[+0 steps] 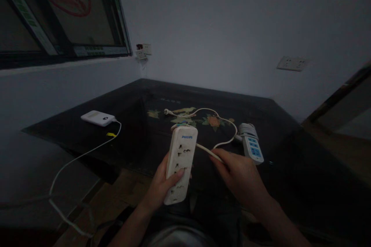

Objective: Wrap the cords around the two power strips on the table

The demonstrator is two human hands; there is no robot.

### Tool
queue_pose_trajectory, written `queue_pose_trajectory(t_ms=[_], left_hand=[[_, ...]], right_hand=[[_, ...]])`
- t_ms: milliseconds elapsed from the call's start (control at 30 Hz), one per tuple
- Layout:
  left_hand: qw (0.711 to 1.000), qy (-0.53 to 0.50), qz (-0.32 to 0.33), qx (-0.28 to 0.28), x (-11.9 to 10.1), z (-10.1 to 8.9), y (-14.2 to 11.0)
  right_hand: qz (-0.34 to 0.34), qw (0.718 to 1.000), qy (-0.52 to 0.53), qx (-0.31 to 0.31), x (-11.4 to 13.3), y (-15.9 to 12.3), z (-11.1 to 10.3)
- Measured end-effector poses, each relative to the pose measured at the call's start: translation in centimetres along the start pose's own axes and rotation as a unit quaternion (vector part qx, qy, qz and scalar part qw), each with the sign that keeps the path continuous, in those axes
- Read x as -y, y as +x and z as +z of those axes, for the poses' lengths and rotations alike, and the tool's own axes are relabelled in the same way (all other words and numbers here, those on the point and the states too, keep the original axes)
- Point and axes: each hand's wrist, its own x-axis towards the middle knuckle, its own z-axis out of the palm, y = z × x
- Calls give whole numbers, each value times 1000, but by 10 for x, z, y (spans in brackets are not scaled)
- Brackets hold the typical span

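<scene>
My left hand (pixel 164 185) is wrapped round a white Philips power strip (pixel 181 158), held upright above the near edge of a dark table (pixel 275 131), thumb across its sockets. My right hand (pixel 237 173) pinches the strip's white cord (pixel 207 151) just beside the strip. The cord loops away over the table to a plug (pixel 166 112) lying near the painted flowers.
A second power strip with blue sockets (pixel 252 146) lies right of the cord loop. A white power bank (pixel 97 118) with its own cable (pixel 84 154) sits at the table's left. Wall sockets (pixel 292 63) are on the right wall and in the corner (pixel 143 51). A window (pixel 63 11) is at left.
</scene>
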Motion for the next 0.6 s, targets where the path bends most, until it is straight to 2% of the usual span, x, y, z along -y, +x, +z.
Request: queue_pose_trajectory(t_ms=[200,300,500,600], left_hand=[[997,71,31,2,2,-11,6],[993,103,52,-33,2,-17,10],[981,156,84,-80,-4,-24,11],[975,177,99,-86,-7,-24,12]], right_hand=[[48,997,35,53,-4,-7,-10],[76,992,83,55,-13,-14,-19],[114,971,210,12,-28,-27,-41],[114,966,227,-42,-27,-30,-47]])
